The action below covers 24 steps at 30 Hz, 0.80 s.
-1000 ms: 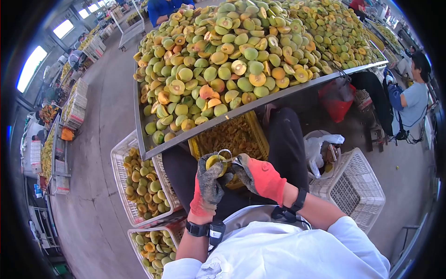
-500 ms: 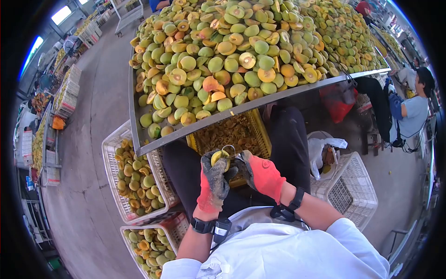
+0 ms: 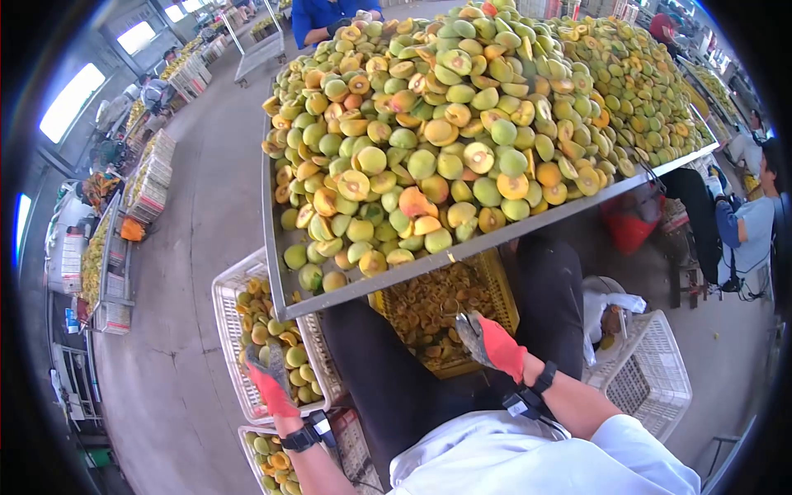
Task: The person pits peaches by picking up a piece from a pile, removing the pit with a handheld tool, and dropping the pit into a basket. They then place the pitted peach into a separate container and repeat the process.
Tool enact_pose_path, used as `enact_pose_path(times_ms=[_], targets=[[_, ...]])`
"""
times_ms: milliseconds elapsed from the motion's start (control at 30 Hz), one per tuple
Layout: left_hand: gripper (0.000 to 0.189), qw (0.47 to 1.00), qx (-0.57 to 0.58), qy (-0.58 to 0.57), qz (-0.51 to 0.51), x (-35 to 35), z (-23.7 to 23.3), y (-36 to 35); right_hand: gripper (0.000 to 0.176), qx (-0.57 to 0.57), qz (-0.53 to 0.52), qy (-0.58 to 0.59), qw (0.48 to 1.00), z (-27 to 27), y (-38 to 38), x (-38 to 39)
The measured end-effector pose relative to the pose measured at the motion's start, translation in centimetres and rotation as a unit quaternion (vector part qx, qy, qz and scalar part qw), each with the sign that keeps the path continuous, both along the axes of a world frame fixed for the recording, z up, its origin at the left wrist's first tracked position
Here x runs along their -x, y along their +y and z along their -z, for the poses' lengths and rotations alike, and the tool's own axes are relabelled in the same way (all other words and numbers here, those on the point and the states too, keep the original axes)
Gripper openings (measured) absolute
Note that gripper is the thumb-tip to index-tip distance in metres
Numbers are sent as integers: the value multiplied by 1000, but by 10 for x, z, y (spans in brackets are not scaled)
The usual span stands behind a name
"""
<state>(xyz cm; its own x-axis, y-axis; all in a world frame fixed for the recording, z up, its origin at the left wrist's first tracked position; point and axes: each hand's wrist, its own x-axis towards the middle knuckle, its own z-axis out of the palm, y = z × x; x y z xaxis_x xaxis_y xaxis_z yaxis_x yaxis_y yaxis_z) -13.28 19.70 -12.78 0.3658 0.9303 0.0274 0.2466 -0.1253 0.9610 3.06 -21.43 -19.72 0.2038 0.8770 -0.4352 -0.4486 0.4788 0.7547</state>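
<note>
My left hand [image 3: 271,381], in a red and grey glove, is over the near side of a white crate [image 3: 233,375] of halved fruit [image 3: 295,356]. Its fingers look apart, with no fruit visible between them. Over the yellow crate [image 3: 505,307] of brown scraps [image 3: 425,309], my right hand [image 3: 488,342] is closed on a thin metal ring tool [image 3: 452,308], whose loop points up and left. Above both hands, a metal-edged table [image 3: 462,250] bears a large heap of green and yellow fruit halves [image 3: 422,163].
A second white crate [image 3: 250,450] of fruit stands at the lower left. To the right are a white crate [image 3: 639,384], a plastic bag [image 3: 594,318] and a red bag [image 3: 631,224]. One person [image 3: 755,223] sits at the right; another in blue [image 3: 318,21] is behind the heap.
My left hand has moved down and left to the white crate, and the fruit piece it held is no longer in it. My right hand has parted from it, keeping the ring tool. The view has shifted.
</note>
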Motion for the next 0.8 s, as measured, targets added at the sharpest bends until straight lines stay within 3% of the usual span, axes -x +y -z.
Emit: enact_pose_path(times_ms=[33,67,100,133,200,267,333,400,467,533,567,633,667,700,733,767,800], targets=[[44,978,-132,145,-77,1,6,19,31,39,-42,-173,983,5,-1,2],[44,977,-137,144,-78,-9,0,23,32,78,-81,-341,933,9,2,3],[44,963,-229,141,16,-30,-9,23,33,201,-125,-377,895,1,5,4],[45,933,-315,138,111,-53,-15,22,33,199,-126,-379,895,3,7,6],[43,944,-277,81,157,-120,-17,16,33,341,-146,-483,793,7,10,9],[41,912,-315,196,176,-183,-23,1,35,359,-186,-501,765,-19,10,4],[45,887,-354,204,214,-242,-18,2,39,397,-261,-529,703,-46,9,0],[45,866,-391,246,193,-284,-22,-11,40,404,-259,-517,709,-38,1,0],[45,873,-348,278,196,-293,-44,-29,40,411,-257,-503,715,-39,-3,1],[44,841,-316,372,233,-289,-55,-32,40,350,-195,-410,820,-50,-5,2],[43,824,-374,360,226,-274,-66,-44,40,350,-192,-405,822,-50,-6,5],[43,811,-410,356,218,-254,-72,-48,41,398,-210,-490,746,-50,-5,8],[42,799,-443,350,206,-242,-72,-49,41,396,-212,-488,748,-53,-2,9],[41,792,-506,282,194,-228,-67,-47,39,378,-201,-445,786,-58,2,9],[41,791,-505,286,192,-215,-69,-49,38,360,-189,-401,821,-64,7,9],[38,910,-267,177,264,-203,-72,-50,38,358,-192,-400,822,-67,9,11],[35,948,-5,51,313,-192,-76,-53,35,410,-184,-505,737,-71,10,13]])
